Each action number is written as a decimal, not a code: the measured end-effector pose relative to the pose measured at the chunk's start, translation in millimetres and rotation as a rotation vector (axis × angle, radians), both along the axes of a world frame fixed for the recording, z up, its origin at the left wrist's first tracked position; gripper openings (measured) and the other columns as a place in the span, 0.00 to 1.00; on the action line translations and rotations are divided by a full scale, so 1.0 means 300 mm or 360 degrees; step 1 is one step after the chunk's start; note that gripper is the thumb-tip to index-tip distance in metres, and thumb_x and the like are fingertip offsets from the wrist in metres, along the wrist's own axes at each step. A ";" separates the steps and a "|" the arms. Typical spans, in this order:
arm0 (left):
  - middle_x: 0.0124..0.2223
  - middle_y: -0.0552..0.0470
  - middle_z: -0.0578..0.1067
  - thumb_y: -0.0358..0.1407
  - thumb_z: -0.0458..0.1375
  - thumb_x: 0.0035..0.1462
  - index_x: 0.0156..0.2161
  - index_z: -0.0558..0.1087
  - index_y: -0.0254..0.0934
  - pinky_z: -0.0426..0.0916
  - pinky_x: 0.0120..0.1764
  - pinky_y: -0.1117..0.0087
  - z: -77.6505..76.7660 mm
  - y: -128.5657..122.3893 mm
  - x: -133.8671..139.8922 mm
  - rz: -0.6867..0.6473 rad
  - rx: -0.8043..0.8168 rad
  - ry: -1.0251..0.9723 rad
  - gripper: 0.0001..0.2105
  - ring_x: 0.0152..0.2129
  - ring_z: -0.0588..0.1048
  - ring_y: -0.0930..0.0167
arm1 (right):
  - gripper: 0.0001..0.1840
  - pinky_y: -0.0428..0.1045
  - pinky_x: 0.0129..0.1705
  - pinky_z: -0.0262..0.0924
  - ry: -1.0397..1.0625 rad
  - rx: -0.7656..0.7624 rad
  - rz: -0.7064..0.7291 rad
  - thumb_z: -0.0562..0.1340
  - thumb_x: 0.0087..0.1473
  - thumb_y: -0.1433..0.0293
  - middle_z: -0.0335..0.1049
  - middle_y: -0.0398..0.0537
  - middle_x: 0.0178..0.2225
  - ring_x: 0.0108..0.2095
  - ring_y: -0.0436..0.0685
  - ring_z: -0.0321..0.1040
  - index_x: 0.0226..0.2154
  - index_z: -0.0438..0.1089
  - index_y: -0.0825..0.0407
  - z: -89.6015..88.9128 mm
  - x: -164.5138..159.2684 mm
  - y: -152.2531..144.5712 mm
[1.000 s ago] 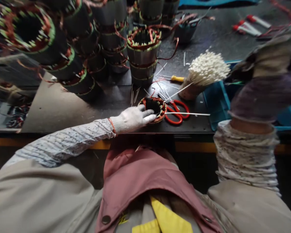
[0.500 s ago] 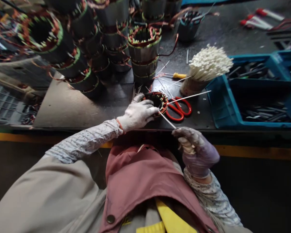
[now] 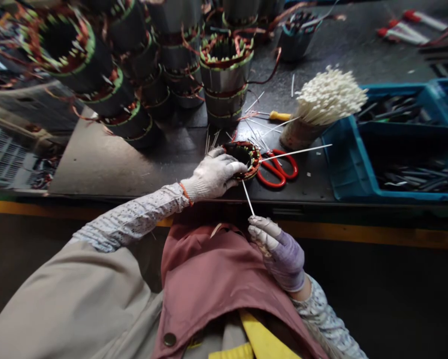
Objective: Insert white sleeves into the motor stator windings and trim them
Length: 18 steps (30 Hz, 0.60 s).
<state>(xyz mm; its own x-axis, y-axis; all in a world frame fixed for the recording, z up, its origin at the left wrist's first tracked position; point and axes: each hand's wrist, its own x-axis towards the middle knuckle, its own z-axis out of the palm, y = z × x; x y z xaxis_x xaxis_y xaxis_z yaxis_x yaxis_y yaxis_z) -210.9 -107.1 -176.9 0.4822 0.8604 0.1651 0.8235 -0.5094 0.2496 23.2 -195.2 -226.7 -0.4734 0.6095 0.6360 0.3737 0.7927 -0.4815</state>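
At the bench's front edge lies a motor stator (image 3: 252, 164) with copper windings around its open bore. My left hand (image 3: 214, 174), in a white glove, grips its near left rim, fingers reaching over the opening. A thin white cord (image 3: 248, 197) runs from the stator's near side down to my right hand (image 3: 276, 244). That hand, in a purple-and-white glove, is closed on the cord's end in front of the bench edge. Another white strand (image 3: 302, 151) sticks out rightward from the stator. Red-handled scissors (image 3: 284, 172) lie right beside it, their blades partly hidden.
Stacked stators (image 3: 224, 75) stand behind and to the left. A container (image 3: 302, 134) holds a dense bundle of white cords (image 3: 331, 97). Blue bins (image 3: 407, 194) with dark strips stand at right. A yellow-handled tool (image 3: 280, 116) and loose white pieces lie behind the scissors.
My right hand has moved left and down toward my body, and the cord it holds now slants more steeply. My left hand stays on the stator. The view has shifted slightly.
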 end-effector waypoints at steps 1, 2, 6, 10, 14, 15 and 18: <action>0.49 0.47 0.76 0.39 0.59 0.57 0.51 0.71 0.38 0.55 0.59 0.56 0.002 0.000 0.001 0.0005 0.0000 0.0014 0.16 0.48 0.73 0.66 | 0.17 0.48 0.53 0.68 0.0019 -0.0031 0.0011 0.61 0.54 0.82 0.75 0.52 0.44 0.48 0.53 0.73 0.45 0.69 0.51 -0.010 -0.008 -0.002; 0.49 0.46 0.76 0.39 0.58 0.57 0.52 0.71 0.38 0.56 0.59 0.56 0.003 0.000 0.001 0.0010 0.0003 0.0026 0.17 0.48 0.73 0.65 | 0.18 0.48 0.53 0.68 0.0029 -0.0057 0.0009 0.61 0.54 0.82 0.75 0.51 0.45 0.48 0.53 0.73 0.45 0.69 0.50 -0.018 -0.016 -0.001; 0.50 0.46 0.76 0.39 0.57 0.58 0.53 0.70 0.37 0.55 0.59 0.56 0.002 0.000 0.001 0.0009 0.0005 0.0034 0.18 0.49 0.73 0.64 | 0.21 0.50 0.51 0.70 0.0056 -0.0066 -0.0020 0.62 0.53 0.80 0.76 0.49 0.45 0.47 0.53 0.73 0.48 0.68 0.47 -0.021 -0.036 0.010; 0.49 0.46 0.76 0.38 0.58 0.57 0.52 0.71 0.38 0.55 0.59 0.56 0.001 0.001 -0.001 -0.0001 -0.0011 0.0016 0.17 0.48 0.73 0.65 | 0.23 0.51 0.51 0.71 0.0094 -0.0098 -0.0041 0.61 0.53 0.81 0.75 0.49 0.46 0.47 0.54 0.73 0.50 0.68 0.47 0.005 -0.022 -0.012; 0.49 0.47 0.76 0.37 0.58 0.57 0.52 0.71 0.39 0.54 0.60 0.56 0.002 0.001 -0.003 -0.0011 -0.0009 0.0004 0.17 0.48 0.73 0.66 | 0.24 0.51 0.50 0.71 0.0105 -0.0161 -0.0096 0.61 0.54 0.81 0.75 0.48 0.46 0.46 0.54 0.74 0.51 0.67 0.45 0.022 -0.012 -0.037; 0.49 0.47 0.76 0.37 0.58 0.57 0.52 0.71 0.39 0.54 0.60 0.56 0.001 0.001 -0.003 -0.0008 -0.0007 -0.0001 0.17 0.48 0.73 0.66 | 0.24 0.51 0.50 0.71 0.0109 -0.0147 -0.0095 0.61 0.54 0.81 0.75 0.48 0.46 0.46 0.54 0.74 0.51 0.67 0.45 0.022 -0.014 -0.037; 0.50 0.47 0.76 0.37 0.58 0.57 0.51 0.71 0.39 0.55 0.59 0.56 0.000 -0.001 -0.003 -0.0004 0.0001 -0.0013 0.17 0.48 0.73 0.66 | 0.22 0.50 0.50 0.71 0.0111 -0.0100 -0.0107 0.60 0.54 0.81 0.75 0.48 0.45 0.46 0.53 0.74 0.50 0.67 0.45 0.022 -0.024 -0.029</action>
